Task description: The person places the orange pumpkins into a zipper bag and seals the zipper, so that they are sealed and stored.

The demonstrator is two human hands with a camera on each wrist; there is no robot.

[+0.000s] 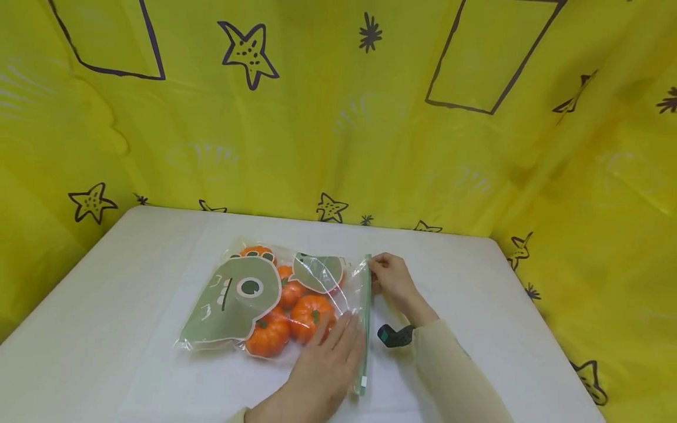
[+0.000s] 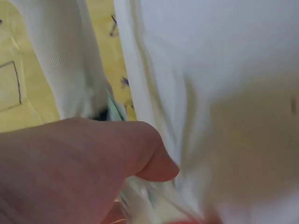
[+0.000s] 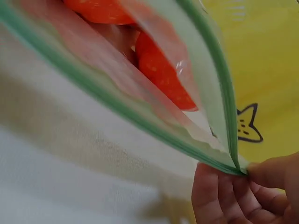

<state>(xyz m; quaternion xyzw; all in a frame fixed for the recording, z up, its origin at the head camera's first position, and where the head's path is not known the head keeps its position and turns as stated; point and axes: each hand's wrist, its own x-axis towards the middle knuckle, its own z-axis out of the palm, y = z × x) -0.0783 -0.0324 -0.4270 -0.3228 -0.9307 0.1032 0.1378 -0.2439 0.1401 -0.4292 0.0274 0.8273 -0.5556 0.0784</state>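
A clear zip bag printed with a green one-eyed monster lies flat, its green-edged mouth towards the right. Several small orange pumpkins are inside, and two show through the gaping mouth in the right wrist view. My left hand rests on the bag's near side by the mouth, fingers fairly straight over the film. My right hand pinches the far corner of the green zip strip between thumb and fingers. At the strip's near end sits a white slider.
The white table carries the bag. A dark strapped device is by the right wrist. Yellow curtains with drawn stars and frames hang behind the table and at its sides.
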